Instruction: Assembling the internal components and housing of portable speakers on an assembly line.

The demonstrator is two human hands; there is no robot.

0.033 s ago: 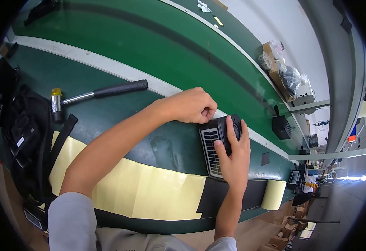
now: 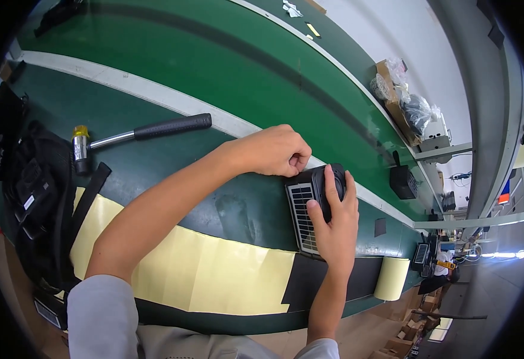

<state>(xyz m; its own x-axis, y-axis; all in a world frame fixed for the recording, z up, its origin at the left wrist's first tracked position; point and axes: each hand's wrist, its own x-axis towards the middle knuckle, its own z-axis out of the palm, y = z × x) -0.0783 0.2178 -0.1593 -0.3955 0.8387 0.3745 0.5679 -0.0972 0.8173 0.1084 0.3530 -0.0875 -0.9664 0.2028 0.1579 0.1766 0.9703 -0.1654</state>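
At the far left, well away from both hands, a heap of black bags [image 2: 34, 197] lies on the green bench [image 2: 214, 66]. Just beyond them is a hammer [image 2: 136, 131] with a yellow-tipped metal head and a black handle that points toward the left forearm. A pale yellow sheet [image 2: 202, 269] is spread on the bench under that forearm and runs right to a black strip [image 2: 327, 278] below the right wrist.

The left hand [image 2: 274, 149] is curled tight, with thumb and forefinger pinched together at the upper edge of a small black lamp [image 2: 310, 206] that has a solar panel on its face. The hand touches the lamp's top corner. The pinch is too narrow and too small to tell whether anything is caught in it.

The right hand [image 2: 333, 221] lies over the lamp and holds it flat on the bench. Its thumb rests on the panel's right edge and its fingers wrap the round black head. The lamp sits between the two hands, at the white stripe.

To the right of the grip are a roll of yellowish paper [image 2: 392, 278], a black box [image 2: 403, 181], and farther off a cardboard box of plastic bags [image 2: 402, 102].
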